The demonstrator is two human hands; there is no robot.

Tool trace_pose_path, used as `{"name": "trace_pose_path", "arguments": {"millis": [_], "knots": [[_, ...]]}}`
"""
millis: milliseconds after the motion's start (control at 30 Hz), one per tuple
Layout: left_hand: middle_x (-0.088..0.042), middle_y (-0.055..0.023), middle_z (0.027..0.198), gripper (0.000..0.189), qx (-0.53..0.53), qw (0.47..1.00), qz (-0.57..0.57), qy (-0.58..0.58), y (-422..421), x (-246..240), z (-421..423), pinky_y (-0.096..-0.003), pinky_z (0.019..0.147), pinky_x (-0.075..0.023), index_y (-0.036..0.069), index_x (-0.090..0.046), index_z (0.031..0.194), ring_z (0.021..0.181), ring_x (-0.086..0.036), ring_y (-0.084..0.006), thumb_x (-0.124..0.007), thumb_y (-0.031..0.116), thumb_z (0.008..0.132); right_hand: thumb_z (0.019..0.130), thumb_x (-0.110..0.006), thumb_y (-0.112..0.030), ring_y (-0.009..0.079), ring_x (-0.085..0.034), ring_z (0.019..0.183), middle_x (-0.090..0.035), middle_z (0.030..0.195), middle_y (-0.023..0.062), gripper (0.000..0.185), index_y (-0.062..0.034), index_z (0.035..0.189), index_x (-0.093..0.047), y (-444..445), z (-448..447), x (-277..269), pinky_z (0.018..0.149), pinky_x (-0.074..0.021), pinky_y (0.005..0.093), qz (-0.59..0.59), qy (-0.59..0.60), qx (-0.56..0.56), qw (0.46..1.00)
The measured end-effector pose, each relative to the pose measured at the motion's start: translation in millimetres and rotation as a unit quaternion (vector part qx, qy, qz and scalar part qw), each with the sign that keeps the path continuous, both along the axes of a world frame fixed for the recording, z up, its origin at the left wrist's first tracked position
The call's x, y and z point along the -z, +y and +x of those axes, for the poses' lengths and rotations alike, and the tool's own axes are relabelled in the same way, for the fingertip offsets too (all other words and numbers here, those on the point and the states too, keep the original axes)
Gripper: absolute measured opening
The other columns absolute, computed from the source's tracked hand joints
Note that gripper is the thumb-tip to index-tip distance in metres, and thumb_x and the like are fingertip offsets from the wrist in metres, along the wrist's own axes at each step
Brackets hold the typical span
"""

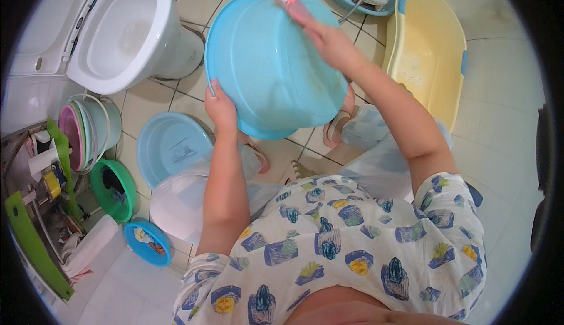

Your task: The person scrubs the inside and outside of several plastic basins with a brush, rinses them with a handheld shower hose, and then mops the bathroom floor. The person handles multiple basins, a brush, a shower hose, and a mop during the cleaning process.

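A large light-blue plastic basin (264,65) is tilted on its side before me, its outer wall and base facing up and to the right. My left hand (221,110) grips its rim at the lower left, thumb over the edge. In my right hand (332,45) is a pinkish, partly see-through handled object (294,7), blurred, lying against or just over the basin's outer side near the top; it looks like a brush, but its working face is hidden. The inside of the basin cannot be seen.
A toilet (123,38) with its lid up stands at the left. Round about are a blue basin (174,146), stacked buckets (103,124), a green basin (128,184), a small blue basin (165,254) with cloths, a yellow baby bath (436,51), and a basin (387,5) holding shoes beside a metal hose.
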State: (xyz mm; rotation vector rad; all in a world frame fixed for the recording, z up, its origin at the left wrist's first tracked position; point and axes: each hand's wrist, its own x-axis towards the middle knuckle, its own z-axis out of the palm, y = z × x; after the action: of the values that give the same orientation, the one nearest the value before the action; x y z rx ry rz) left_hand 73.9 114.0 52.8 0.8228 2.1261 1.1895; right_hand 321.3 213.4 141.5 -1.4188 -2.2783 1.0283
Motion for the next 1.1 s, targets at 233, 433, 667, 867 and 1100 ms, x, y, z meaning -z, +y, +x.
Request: {"name": "trace_pose_path", "arguments": {"millis": [233, 433, 667, 867, 1100], "knots": [[-0.064, -0.0236, 0.095, 0.047, 0.014, 0.999, 0.021, 0.045, 10.9, -22.9, 3.9, -0.0419, 0.079, -0.0453, -0.003, -0.060, 0.107, 0.088, -0.061, -0.0368, -0.039, 0.038, 0.098, 0.096, -0.047, -0.027, 0.0358, -0.059, 0.103, -0.062, 0.115, 0.0158, 0.042, -0.0319, 0.138, -0.043, -80.7, 15.2, -17.4, 0.089, -0.0474, 0.0411, 0.076, 0.010, -0.189, 0.979], [-0.065, -0.0217, 0.089, 0.039, 0.002, 0.992, 0.084, 0.098, 19.5, -61.3, 9.3, -0.0433, 0.074, -0.0467, -0.002, -0.060, 0.101, 0.082, -0.061, -0.0389, -0.042, 0.032, 0.098, 0.098, -0.042, -0.025, 0.0330, -0.065, 0.077, -0.067, 0.094, 0.0156, 0.043, -0.0337, 0.140, -0.038, -25.5, 5.5, -40.4, 0.072, -0.0529, 0.0408, 0.041, -0.059, -0.063, 0.995], [-0.064, -0.0239, 0.084, 0.037, 0.056, 0.991, 0.021, 0.121, 29.6, -69.5, 15.9, -0.0461, 0.072, -0.0464, 0.002, -0.060, 0.102, 0.080, -0.060, -0.0429, -0.043, 0.034, 0.098, 0.097, -0.041, -0.023, 0.0343, -0.065, 0.078, -0.066, 0.091, 0.0154, 0.055, -0.0375, 0.146, -0.021, -41.6, -1.3, -38.9, 0.066, -0.0531, 0.0409, 0.102, -0.306, -0.287, 0.902], [-0.063, -0.0238, 0.081, 0.036, 0.044, 0.983, 0.089, 0.151, 23.5, -51.9, 14.4, -0.0462, 0.068, -0.0457, 0.003, -0.059, 0.100, 0.079, -0.059, -0.0448, -0.045, 0.036, 0.097, 0.096, -0.037, -0.052, 0.0360, -0.059, 0.106, -0.058, 0.118, 0.0222, 0.057, -0.0142, 0.138, -0.041, -23.7, -14.3, -65.7, 0.090, -0.0465, 0.0429, -0.139, -0.164, 0.051, 0.975], [-0.064, -0.0229, 0.083, 0.034, 0.064, 0.986, 0.070, 0.134, 15.9, -42.2, 3.2, -0.0437, 0.068, -0.0458, 0.002, -0.061, 0.102, 0.076, -0.058, -0.0422, -0.049, 0.033, 0.096, 0.091, -0.041, -0.036, 0.0313, -0.062, 0.098, -0.061, 0.109, 0.0166, 0.051, -0.0274, 0.141, -0.036, 5.9, 5.2, -76.2, 0.085, -0.0492, 0.0381, -0.083, -0.130, -0.043, 0.987]]}}
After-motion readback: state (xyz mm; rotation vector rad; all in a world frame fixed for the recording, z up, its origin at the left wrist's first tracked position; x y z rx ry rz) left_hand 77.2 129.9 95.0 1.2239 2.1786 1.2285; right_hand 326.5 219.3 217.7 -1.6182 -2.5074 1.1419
